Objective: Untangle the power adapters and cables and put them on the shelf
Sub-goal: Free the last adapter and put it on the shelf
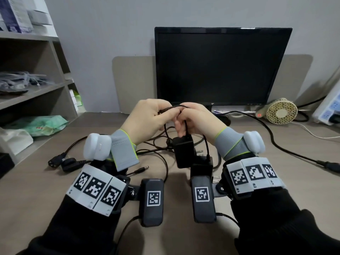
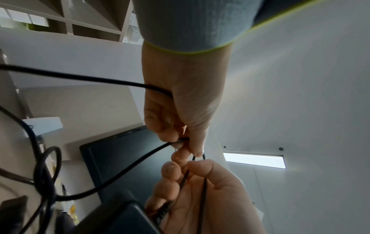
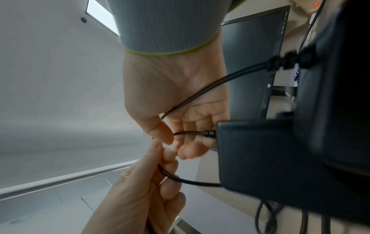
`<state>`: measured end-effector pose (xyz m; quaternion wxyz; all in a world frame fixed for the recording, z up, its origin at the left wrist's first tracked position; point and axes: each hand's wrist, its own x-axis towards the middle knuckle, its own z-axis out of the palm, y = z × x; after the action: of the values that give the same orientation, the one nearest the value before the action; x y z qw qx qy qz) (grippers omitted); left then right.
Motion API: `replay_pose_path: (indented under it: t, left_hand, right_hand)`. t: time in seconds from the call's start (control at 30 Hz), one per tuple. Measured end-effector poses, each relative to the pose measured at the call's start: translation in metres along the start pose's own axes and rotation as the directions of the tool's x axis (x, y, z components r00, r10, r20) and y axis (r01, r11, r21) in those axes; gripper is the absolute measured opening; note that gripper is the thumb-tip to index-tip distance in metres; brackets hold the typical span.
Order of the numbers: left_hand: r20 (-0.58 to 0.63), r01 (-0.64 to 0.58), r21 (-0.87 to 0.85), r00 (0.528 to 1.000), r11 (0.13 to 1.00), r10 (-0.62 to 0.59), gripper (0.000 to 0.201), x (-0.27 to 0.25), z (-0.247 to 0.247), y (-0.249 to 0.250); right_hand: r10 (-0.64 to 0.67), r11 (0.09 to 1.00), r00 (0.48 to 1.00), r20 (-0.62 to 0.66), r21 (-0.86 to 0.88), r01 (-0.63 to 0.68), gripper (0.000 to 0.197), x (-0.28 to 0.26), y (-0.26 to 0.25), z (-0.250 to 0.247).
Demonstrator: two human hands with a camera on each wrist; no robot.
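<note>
Above the desk (image 1: 184,190), I am pinching a thin, limp black cable (image 1: 176,107) with the curled fingers of my left hand (image 1: 147,120) and right hand (image 1: 196,120), its light, rigid power adapter (image 1: 184,151) dangling below, best gripped by the block.

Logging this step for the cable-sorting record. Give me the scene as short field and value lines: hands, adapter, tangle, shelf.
left hand: grips a thin black cable
right hand: pinches the same cable, close to the left hand
power adapter: black, hangs below the right hand, off the desk
tangle: more black cables lie looped on the desk
shelf: at the left, no adapter seen on it
</note>
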<state>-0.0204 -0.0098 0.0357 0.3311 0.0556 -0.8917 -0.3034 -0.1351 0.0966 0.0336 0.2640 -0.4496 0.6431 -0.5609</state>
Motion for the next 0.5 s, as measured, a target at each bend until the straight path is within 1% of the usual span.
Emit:
replay_pose_path:
  t: [0.03, 0.1, 0.17, 0.2, 0.27, 0.33, 0.4, 0.43, 0.47, 0.5]
  left_hand:
    - [0.009, 0.022, -0.007, 1.000, 1.000, -0.022, 0.030, 0.000, 0.002, -0.003]
    - [0.043, 0.085, -0.025, 0.996, 0.996, -0.084, 0.027, 0.001, 0.005, -0.011]
    - [0.130, 0.152, -0.044, 0.981, 0.987, -0.145, 0.022, 0.000, 0.009, -0.020]
    - [0.186, 0.176, -0.003, 0.967, 0.984, -0.173, 0.018, -0.002, 0.012, -0.026]
    - [0.282, 0.203, 0.146, 0.930, 0.968, -0.238, 0.014, -0.006, 0.019, -0.038]
    - [0.356, 0.246, 0.225, 0.880, 0.943, -0.315, 0.021, -0.010, 0.026, -0.047]
    - [0.392, 0.288, 0.251, 0.843, 0.924, -0.369, 0.031, -0.010, 0.029, -0.050]
    - [0.383, 0.287, 0.259, 0.846, 0.922, -0.371, 0.036, -0.009, 0.028, -0.050]
    - [0.353, 0.269, 0.259, 0.868, 0.928, -0.350, 0.039, -0.007, 0.026, -0.049]
    - [0.300, 0.242, 0.246, 0.902, 0.939, -0.311, 0.041, -0.005, 0.023, -0.048]
  right_hand:
    - [0.027, 0.999, 1.000, 0.012, -0.032, -0.027, 0.015, -0.001, 0.001, -0.002]
    - [0.046, 0.996, 0.999, 0.029, -0.082, -0.044, 0.015, -0.002, 0.004, -0.003]
    - [0.015, 0.992, 1.000, -0.002, -0.123, -0.015, 0.014, -0.002, 0.005, -0.002]
    - [-0.009, 0.993, 0.999, -0.036, -0.121, 0.005, 0.017, -0.002, 0.004, -0.004]
    - [-0.041, 0.998, 0.993, -0.113, -0.042, 0.036, 0.023, -0.004, -0.001, -0.008]
    - [-0.072, 0.996, 0.977, -0.201, 0.027, 0.079, 0.023, -0.007, -0.007, -0.014]
    - [-0.115, 0.988, 0.951, -0.287, 0.067, 0.140, 0.022, -0.010, -0.010, -0.020]
    - [-0.137, 0.982, 0.936, -0.325, 0.080, 0.171, 0.022, -0.011, -0.011, -0.022]
    - [-0.154, 0.976, 0.921, -0.358, 0.092, 0.199, 0.021, -0.011, -0.012, -0.025]
    - [-0.164, 0.969, 0.909, -0.383, 0.111, 0.221, 0.021, -0.012, -0.012, -0.028]
